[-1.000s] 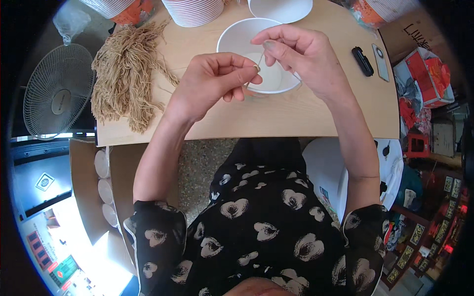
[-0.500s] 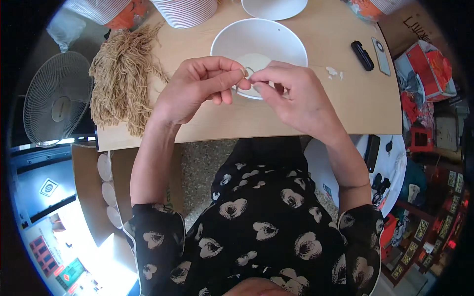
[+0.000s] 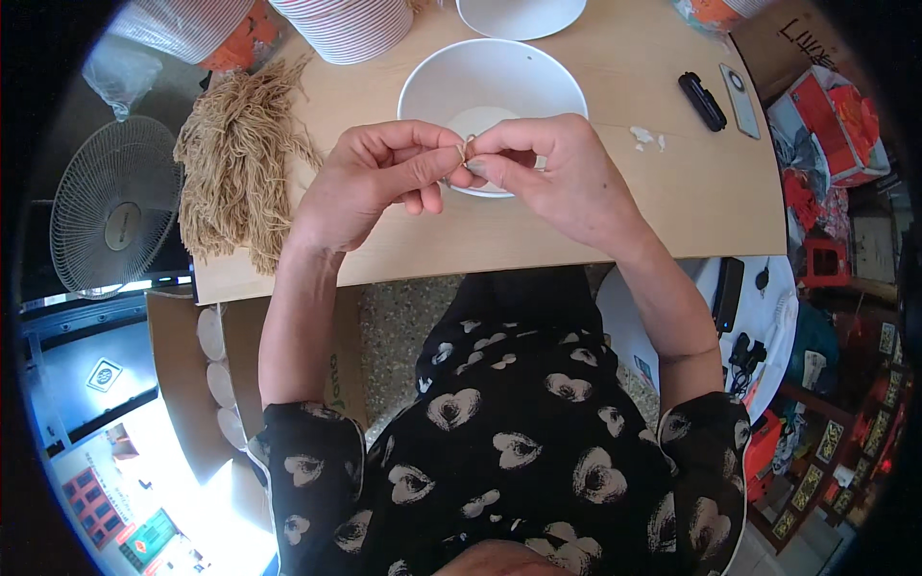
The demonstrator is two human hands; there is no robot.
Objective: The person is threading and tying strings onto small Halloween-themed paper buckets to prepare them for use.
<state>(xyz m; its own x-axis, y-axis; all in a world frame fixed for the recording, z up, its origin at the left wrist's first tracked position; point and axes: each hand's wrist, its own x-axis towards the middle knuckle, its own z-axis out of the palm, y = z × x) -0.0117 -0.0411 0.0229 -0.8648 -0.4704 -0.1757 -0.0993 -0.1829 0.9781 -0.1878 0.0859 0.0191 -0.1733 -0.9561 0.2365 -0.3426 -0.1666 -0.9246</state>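
Observation:
Above the near rim of a white bowl (image 3: 492, 67), my two hands meet fingertip to fingertip. Between them is a short thin tan string (image 3: 465, 149), bent into a small loop. My left hand (image 3: 360, 187) pinches it with thumb and forefinger, the other fingers curled below. From the other side, the thumb and forefinger of my right hand (image 3: 567, 182) are closed on the string too. Whether it is knotted cannot be made out. Something pale covers the bowl's bottom. Left of my left hand lies a thick bundle of tan strings (image 3: 230, 163).
Stacked paper bowls (image 3: 351, 29) and a second white bowl (image 3: 519, 19) stand at the back of the table. To the right lie white scraps (image 3: 643, 136), a black oblong object (image 3: 702, 102) and a phone (image 3: 740, 100). A fan (image 3: 117, 211) stands off the table's left side.
My hands have come closer together at the fingertips, and the string's loop looks smaller. The whole view has shifted slightly.

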